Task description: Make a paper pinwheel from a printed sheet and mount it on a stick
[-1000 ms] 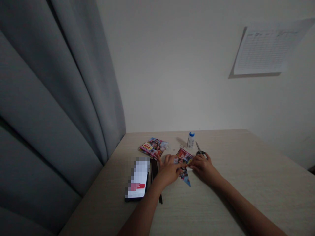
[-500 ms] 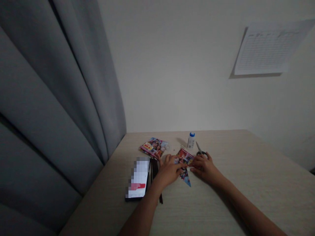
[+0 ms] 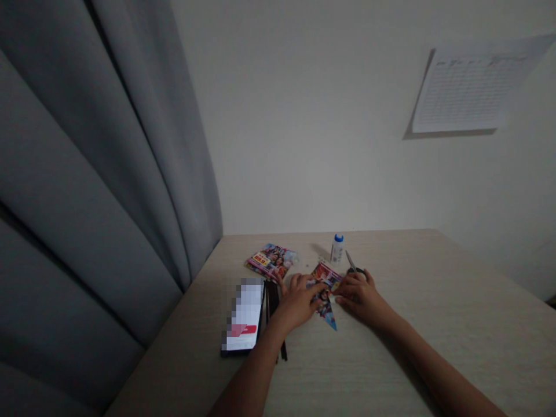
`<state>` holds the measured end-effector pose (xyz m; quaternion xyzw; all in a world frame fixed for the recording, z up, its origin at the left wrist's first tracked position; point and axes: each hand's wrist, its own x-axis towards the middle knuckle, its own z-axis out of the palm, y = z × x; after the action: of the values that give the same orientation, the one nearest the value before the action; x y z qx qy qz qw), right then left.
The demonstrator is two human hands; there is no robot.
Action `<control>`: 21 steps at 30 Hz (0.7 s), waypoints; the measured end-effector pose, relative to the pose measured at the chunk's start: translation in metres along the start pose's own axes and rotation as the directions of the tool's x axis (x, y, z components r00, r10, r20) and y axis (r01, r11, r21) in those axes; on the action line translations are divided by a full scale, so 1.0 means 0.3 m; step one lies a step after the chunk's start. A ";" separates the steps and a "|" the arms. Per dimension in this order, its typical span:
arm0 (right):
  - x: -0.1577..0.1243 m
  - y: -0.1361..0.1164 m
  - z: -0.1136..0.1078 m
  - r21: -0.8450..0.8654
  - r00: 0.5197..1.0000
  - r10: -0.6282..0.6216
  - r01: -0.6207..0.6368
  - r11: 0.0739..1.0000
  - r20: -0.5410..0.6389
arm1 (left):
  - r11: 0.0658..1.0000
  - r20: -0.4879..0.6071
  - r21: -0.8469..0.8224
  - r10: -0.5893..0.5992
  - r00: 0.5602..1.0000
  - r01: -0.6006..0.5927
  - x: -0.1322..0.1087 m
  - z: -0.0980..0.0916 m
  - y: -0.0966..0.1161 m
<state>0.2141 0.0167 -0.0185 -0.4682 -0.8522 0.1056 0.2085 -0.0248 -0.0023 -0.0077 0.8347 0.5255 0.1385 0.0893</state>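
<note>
Steadying printed paper with two hands

Colourful printed paper [image 3: 326, 273] lies on the table [image 3: 347, 376], midway between the hands, pointed end towards the wearer. Left hand [image 3: 299, 301]: grip released, fingers spread over the paper's left side, clasping nothing. Right hand [image 3: 358, 294]: fingers bunched at the right edge; cannot tell whether they pinch it or merely rest there.

Step in hand, as judged: holding the sheet steady while its right edge is worked. Best done with the left fingers as a flat anchor, weight spread evenly, and the right fingertips doing the fine work in short, light strokes. Lining up edges before pressing firmly should spare a crooked crease. Dragging sideways could skew the point.

Hazard: scissors [image 3: 351, 262] just beyond the right hand, blades pointing away; better not to swing the wrist that way. White bottle, blue cap [image 3: 336, 251], stands upright behind the paper; a sharp push forward might topple it.
</note>
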 end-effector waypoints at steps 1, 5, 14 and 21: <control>0.000 0.003 0.002 0.000 1.000 0.000 0.000 1.000 0.005 | 1.000 0.000 0.001 -0.004 1.000 0.004 0.000 -0.001 0.001; 0.003 0.014 0.010 -0.006 1.000 0.009 -0.009 1.000 0.015 | 1.000 -0.001 0.011 -0.002 1.000 0.002 -0.003 -0.002 0.003; 0.005 0.012 0.005 0.006 0.999 0.026 -0.026 1.000 0.028 | 1.000 0.040 -0.005 -0.021 0.999 0.021 0.005 -0.007 -0.001; 0.005 0.011 0.005 0.001 0.999 0.024 -0.024 1.000 0.026 | 1.000 0.022 0.009 -0.017 1.000 0.017 0.001 -0.004 0.000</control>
<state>0.2152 0.0198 -0.0206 -0.4767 -0.8492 0.1146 0.1965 -0.0250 -0.0019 -0.0064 0.8321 0.5320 0.1263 0.0925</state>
